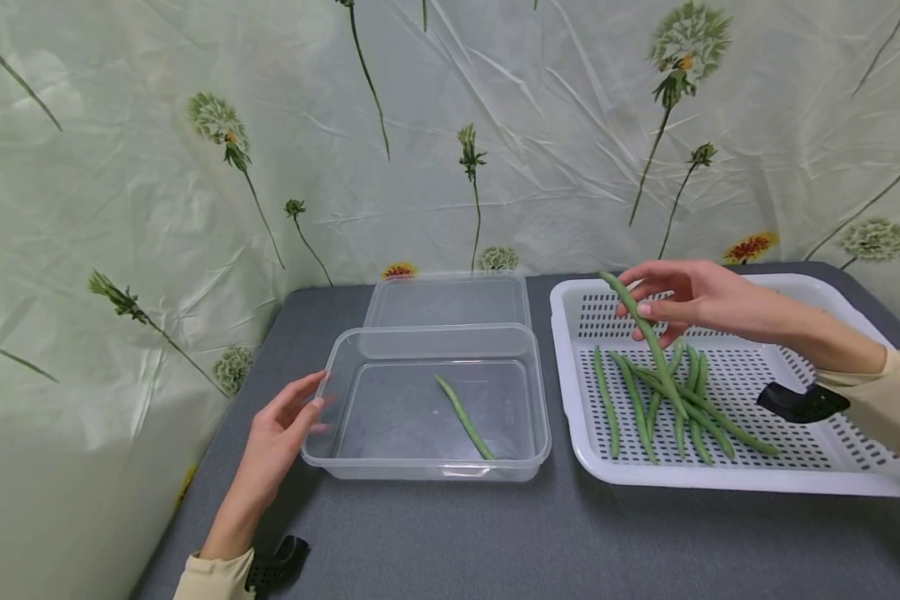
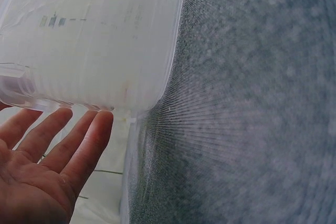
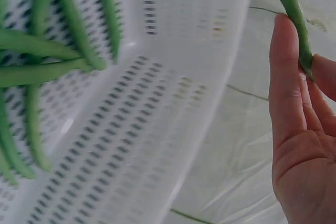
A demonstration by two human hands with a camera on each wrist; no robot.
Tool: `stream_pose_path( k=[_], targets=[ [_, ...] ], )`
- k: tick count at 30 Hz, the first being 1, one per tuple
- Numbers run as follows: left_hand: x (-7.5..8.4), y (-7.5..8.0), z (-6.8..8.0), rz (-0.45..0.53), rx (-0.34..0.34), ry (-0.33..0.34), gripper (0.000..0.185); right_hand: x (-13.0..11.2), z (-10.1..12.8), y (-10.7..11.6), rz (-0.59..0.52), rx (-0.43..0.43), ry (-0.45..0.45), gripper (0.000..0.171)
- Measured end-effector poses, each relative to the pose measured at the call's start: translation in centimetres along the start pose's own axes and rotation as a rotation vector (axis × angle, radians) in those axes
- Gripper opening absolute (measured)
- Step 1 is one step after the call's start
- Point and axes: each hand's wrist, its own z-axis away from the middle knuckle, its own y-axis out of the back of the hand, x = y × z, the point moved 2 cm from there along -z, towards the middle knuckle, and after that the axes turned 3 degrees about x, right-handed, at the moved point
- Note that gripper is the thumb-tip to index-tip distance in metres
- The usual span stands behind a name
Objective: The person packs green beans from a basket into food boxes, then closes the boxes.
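My right hand (image 1: pixel 656 308) hovers over the white perforated tray (image 1: pixel 570 367) and pinches one long green bean (image 1: pixel 663 367), lifted at a slant above the others. In the right wrist view the held bean (image 3: pixel 291 9) lies against the fingers (image 3: pixel 286 77). Several more green beans (image 1: pixel 690 408) lie in the tray (image 3: pixel 173 108). My left hand (image 1: pixel 307 404) rests with straight fingers against the left rim of a clear plastic container (image 1: pixel 322 367), seen close up as the container (image 2: pixel 94 40). A single bean (image 1: pixel 465 417) lies inside it.
A clear lid (image 1: pixel 450 300) lies flat behind the container. All of this stands on a grey table (image 1: pixel 495 542), whose left edge meets a floral plastic sheet (image 1: pixel 120 250) that also hangs behind it. The tray reaches near the table's right side.
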Motion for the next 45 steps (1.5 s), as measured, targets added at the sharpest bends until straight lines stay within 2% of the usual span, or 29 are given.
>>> stream_pose_path(
  k=[4,8,16,25,37,45],
  targets=[
    [-0.1,0.0,0.1,0.009,-0.001,-0.001,0.041,-1.2,-0.6,-0.3,-0.035,0.0,0.029,0.037],
    [-0.2,0.0,0.1,0.016,-0.004,0.0,0.042,-2.0,-1.4,-1.2,-0.083,0.028,0.015,0.039],
    [-0.2,0.1,0.0,0.025,0.004,0.012,0.042,-4.0,-4.1,-4.3,-0.181,0.026,-0.001,0.043],
    [-0.3,0.0,0.0,0.034,0.0,0.017,0.043,-4.9,-7.6,-7.9,-0.243,0.009,-0.019,0.044],
    [-0.2,0.1,0.0,0.038,0.0,0.016,0.043,-4.5,-9.9,-11.2,-0.239,-0.127,-0.1,0.046],
    [-0.3,0.2,-0.1,0.033,-0.001,0.017,0.043,-4.2,-9.3,-10.9,-0.187,-0.153,-0.107,0.042]
  ],
)
